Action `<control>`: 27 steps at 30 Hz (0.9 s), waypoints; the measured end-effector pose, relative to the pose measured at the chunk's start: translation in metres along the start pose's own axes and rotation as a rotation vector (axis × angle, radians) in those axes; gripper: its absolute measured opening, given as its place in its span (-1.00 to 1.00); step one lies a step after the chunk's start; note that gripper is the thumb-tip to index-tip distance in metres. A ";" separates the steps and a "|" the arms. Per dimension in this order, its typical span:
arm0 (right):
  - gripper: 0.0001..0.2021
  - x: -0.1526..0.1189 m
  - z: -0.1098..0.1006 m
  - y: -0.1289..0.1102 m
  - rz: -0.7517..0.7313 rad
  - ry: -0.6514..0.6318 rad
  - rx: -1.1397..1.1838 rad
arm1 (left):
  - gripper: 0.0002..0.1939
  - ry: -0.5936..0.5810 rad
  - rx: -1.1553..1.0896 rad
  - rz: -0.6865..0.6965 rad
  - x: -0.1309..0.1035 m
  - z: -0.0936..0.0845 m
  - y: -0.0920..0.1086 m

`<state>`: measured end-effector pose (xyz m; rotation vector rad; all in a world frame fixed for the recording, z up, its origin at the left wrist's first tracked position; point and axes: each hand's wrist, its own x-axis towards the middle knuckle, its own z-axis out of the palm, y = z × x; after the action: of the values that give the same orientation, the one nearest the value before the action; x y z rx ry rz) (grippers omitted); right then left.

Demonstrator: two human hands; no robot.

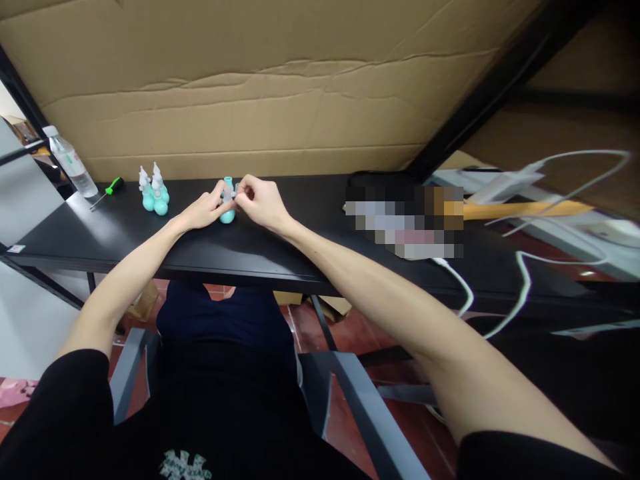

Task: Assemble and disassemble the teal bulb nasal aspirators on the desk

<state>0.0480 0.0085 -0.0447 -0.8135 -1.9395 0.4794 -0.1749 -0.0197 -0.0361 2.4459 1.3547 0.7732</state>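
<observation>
My left hand (203,210) is closed around the neck of a teal squeeze bulb (227,217) with a translucent collar, held upright at the tabletop. My right hand (263,200) pinches a small clear piece (237,189) against the right side of that collar. A teal top (229,181) shows above my left fingers; part of the collar is hidden by them. Left of my hands, a cluster of teal squeeze bulbs (159,205) with clear pointed nozzles stands upright on the black table (200,257).
A screwdriver (115,185) with a green and black handle lies left of the bulbs, beside a water bottle (73,163). Cardboard (250,100) rises behind the table. At right are a pixelated area (410,223) and a white cable (463,287). Chair armrests (360,387) flank my body.
</observation>
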 end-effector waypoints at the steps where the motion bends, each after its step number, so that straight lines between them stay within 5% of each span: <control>1: -0.83 0.000 0.000 0.001 -0.004 0.014 0.019 | -0.43 0.005 -0.003 -0.013 0.000 -0.001 0.001; 16: -0.96 0.006 0.004 0.020 0.046 -0.021 0.273 | -0.51 -0.020 -0.108 0.035 -0.004 -0.002 -0.002; 21: -0.81 0.005 0.001 0.019 -0.002 -0.053 0.188 | -0.53 -0.009 -0.075 0.032 -0.001 -0.001 -0.006; 27: -0.89 0.003 -0.002 0.011 -0.082 0.023 -0.013 | -0.62 0.055 0.006 0.019 0.001 0.002 -0.008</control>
<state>0.0530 0.0181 -0.0489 -0.7409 -1.9485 0.4074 -0.1790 -0.0146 -0.0404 2.4627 1.3569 0.8474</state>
